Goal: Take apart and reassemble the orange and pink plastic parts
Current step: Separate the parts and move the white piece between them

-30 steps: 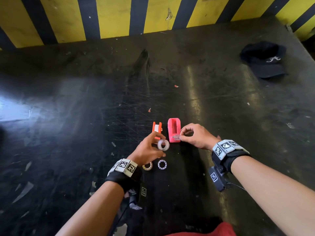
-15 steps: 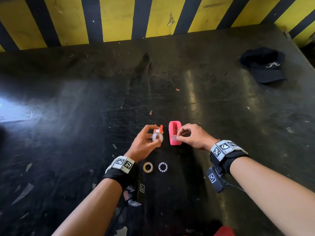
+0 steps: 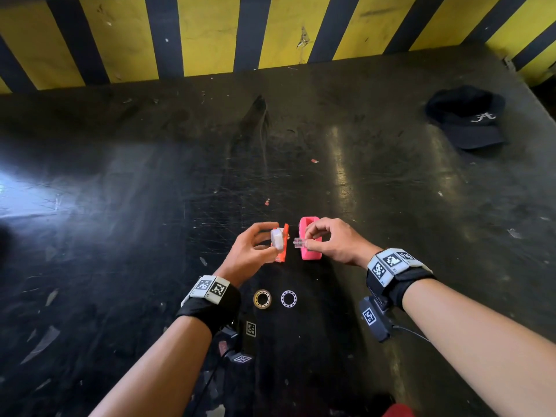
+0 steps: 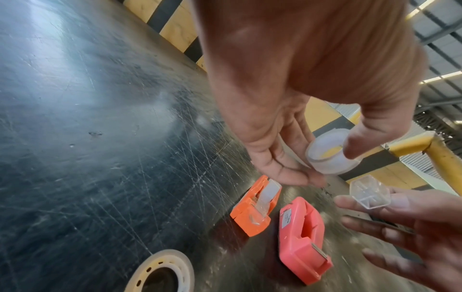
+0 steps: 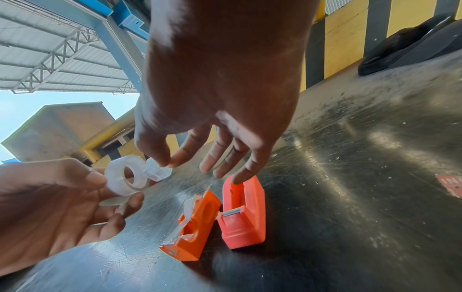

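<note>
An orange tape dispenser (image 3: 284, 243) (image 4: 252, 207) (image 5: 193, 223) and a pink tape dispenser (image 3: 310, 252) (image 4: 302, 237) (image 5: 241, 213) lie side by side on the black table. Above the orange one, my left hand (image 3: 255, 251) pinches a clear tape roll (image 3: 277, 237) (image 4: 330, 156) (image 5: 126, 175) between thumb and fingers. My right hand (image 3: 331, 242) pinches a small clear plastic hub (image 3: 299, 242) (image 4: 370, 192) (image 5: 157, 170) between thumb and forefinger, just right of the roll's opening and apart from it.
A yellowish tape roll (image 3: 262, 298) (image 4: 160, 274) and a white ring (image 3: 288, 298) lie on the table near me, between my wrists. A black cap (image 3: 466, 118) (image 5: 410, 41) sits at the far right. A yellow and black striped wall (image 3: 270, 31) bounds the table's far edge.
My left hand has lifted the clear roll off the table and turned it on edge. My right hand has raised the clear hub from beside the pink dispenser toward the roll.
</note>
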A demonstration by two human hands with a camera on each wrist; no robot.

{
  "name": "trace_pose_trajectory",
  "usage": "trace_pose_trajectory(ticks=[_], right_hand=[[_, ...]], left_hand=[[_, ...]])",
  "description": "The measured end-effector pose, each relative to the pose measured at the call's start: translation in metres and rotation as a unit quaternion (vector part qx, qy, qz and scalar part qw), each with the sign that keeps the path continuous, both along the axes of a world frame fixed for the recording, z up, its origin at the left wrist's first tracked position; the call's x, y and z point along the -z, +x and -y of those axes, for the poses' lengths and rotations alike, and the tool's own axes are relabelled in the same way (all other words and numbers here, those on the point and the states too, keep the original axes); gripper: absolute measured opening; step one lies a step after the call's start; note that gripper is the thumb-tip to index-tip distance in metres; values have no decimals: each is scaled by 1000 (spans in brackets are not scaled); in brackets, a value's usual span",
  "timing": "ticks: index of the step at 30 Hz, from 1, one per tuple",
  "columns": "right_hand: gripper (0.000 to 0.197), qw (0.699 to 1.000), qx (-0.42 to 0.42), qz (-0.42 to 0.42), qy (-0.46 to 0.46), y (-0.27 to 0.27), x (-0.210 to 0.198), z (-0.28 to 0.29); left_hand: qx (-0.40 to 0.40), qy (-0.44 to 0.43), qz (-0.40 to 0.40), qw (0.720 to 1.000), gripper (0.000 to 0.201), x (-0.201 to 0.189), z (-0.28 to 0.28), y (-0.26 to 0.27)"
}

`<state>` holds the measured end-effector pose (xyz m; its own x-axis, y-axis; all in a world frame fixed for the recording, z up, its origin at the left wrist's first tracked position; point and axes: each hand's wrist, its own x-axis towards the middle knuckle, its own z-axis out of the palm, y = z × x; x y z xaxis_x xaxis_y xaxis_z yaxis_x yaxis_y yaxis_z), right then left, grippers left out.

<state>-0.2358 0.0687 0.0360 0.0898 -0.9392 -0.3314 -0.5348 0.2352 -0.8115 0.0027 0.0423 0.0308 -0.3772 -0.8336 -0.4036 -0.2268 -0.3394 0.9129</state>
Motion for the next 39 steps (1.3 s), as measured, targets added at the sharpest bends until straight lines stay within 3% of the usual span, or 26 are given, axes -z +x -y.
trace_pose_trajectory(ticks=[12, 23, 30, 39], right_hand=[[7, 1000, 5, 10, -24, 11, -9, 1], [12, 1000, -17, -6, -6, 15, -16, 1], [15, 998, -55, -26, 11, 19, -25, -1], [17, 999, -27, 2, 34, 20, -24, -2]], left_hand=[[30, 62, -65, 996, 40, -2, -4, -1], [68, 50, -23, 996, 41, -16, -2, -2], [98, 41, -23, 994, 31, -18, -5, -8], [104, 42, -16, 994, 29, -18, -6, -9]])
